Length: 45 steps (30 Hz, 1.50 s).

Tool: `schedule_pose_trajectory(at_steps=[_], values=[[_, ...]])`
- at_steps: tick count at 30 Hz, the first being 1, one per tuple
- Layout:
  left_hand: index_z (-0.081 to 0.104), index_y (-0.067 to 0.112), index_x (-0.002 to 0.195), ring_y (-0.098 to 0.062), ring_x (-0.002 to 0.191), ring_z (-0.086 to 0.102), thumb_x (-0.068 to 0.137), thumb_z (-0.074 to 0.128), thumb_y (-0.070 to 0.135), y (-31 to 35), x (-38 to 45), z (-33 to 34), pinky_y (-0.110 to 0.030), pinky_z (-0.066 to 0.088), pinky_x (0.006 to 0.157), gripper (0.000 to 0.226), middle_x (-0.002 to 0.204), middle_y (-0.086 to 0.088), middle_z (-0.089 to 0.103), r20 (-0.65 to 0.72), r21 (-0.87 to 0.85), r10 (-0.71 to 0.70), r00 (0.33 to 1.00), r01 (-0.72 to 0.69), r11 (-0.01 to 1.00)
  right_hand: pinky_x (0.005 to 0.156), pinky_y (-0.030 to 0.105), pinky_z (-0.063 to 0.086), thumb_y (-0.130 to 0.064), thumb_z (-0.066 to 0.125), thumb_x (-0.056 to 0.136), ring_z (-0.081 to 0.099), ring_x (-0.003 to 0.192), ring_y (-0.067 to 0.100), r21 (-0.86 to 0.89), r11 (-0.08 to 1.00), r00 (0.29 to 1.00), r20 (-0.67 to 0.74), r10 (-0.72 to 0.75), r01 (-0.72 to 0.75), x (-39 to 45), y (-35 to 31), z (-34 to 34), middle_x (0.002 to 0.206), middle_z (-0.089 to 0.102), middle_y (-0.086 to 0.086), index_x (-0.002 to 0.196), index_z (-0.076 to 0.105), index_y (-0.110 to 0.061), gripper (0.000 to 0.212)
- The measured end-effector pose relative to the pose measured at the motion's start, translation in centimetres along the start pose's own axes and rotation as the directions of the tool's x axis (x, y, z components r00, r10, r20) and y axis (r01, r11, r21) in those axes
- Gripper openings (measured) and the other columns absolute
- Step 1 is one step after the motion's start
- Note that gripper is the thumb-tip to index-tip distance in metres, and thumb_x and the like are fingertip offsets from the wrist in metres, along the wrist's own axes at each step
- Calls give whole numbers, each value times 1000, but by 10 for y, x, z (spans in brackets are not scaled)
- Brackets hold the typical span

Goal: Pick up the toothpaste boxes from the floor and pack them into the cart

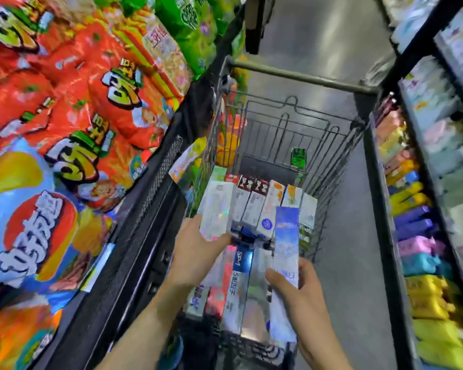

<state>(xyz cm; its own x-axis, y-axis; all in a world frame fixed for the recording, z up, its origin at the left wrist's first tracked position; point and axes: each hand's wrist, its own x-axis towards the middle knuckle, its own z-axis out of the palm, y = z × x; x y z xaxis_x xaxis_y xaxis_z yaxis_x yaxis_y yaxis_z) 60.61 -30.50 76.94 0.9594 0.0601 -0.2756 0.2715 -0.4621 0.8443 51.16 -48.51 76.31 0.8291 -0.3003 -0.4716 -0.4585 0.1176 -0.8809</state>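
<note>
Left hand grips the near end of a white holographic toothpaste box; right hand pinches a blue-white box. Both hang over the cart, packed boxes at 12 o'clock. Judged light, stiff, glossy-slick: hold across long faces.

Bright, even store light; soft, smeared picture with wide-angle bending.

Pale streaks of glare lie on the grey floor at 12 o'clock. Snack bags at 9 o'clock and shelf packs at 3 o'clock are blurred and stretched; print is unreadable. Shadows are faint.
</note>
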Motion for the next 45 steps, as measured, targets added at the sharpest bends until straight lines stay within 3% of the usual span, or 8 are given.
schedule_pose_trajectory(at_steps=[4, 8, 13, 18, 25, 37, 42, 45], values=[[60, 33, 85, -7, 82, 63, 79, 77, 20, -17, 82, 27, -6, 39, 58, 22, 86, 3, 62, -19, 106, -8, 1000, 10, 994, 66, 32, 51, -12, 85, 79, 64, 70, 19, -14, 999, 999, -15, 43, -43, 63, 10, 3, 88, 71, 9, 104, 61, -17, 35], [64, 25, 89, -21, 86, 62, 69, 68, 40, -56, 151, 63, -26, 42, 67, 25, 84, 4, 64, -3, 203, -37, 999, 37, 978, 54, 15, 48, -34, 85, 54, 64, 61, 4, 7, 993, 992, -40, 118, -118, 107, 33, 3, 76, 71, -4, 103, 62, -18, 56], [63, 12, 116, -32, 96, 63, 67, 52, 61, -89, 218, 106, -33, 46, 74, 70, 100, -10, 66, 56, 379, -71, 996, 45, 924, 58, 14, 47, -4, 82, 79, 66, 66, 7, 48, 976, 975, -67, 214, -211, 136, 67, -1, 77, 73, -4, 109, 59, -16, 40], [31, -3, 152, -43, 114, 56, 92, 66, 33, -103, 268, 127, -36, 38, 78, 79, 120, -29, 59, 117, 496, -80, 990, 12, 868, 60, 14, 49, -3, 85, 76, 65, 64, 3, 64, 966, 960, -107, 257, -252, 150, 84, 2, 75, 74, -6, 107, 61, -16, 42], [22, 6, 158, -44, 106, 57, 95, 59, 42, -123, 308, 124, -42, 43, 87, 82, 108, -27, 63, 158, 656, 71, 985, -159, 738, 60, 14, 51, -2, 81, 78, 68, 65, 6, 40, 965, 960, -97, 263, -260, 167, 89, 9, 80, 75, -6, 103, 61, -24, 39], [25, 4, 157, -36, 115, 40, 103, 52, 31, -139, 283, 137, -45, 38, 102, 67, 122, -17, 43, 157, 397, 224, 962, -269, 877, 67, 13, 51, -6, 77, 85, 67, 76, 3, 52, 978, 977, -57, 207, -204, 202, 80, 59, 83, 74, -8, 108, 60, -22, 33], [34, 7, 155, -30, 111, 42, 103, 50, 14, -134, 278, 141, -27, 32, 93, 55, 117, -15, 48, 58, 329, 203, 977, -211, 920, 86, 27, 54, -7, 76, 86, 70, 98, 10, 80, 985, 985, -78, 157, -150, 212, 71, 84, 102, 76, -5, 112, 63, -24, 33], [43, 12, 152, -34, 110, 48, 102, 50, 9, -130, 281, 137, -42, 41, 99, 51, 115, -15, 49, 59, 241, 103, 993, -115, 964, 87, 32, 53, -13, 78, 86, 70, 101, 17, 70, 989, 988, -70, 134, -130, 217, 68, 94, 104, 75, -3, 111, 64, -23, 31]])
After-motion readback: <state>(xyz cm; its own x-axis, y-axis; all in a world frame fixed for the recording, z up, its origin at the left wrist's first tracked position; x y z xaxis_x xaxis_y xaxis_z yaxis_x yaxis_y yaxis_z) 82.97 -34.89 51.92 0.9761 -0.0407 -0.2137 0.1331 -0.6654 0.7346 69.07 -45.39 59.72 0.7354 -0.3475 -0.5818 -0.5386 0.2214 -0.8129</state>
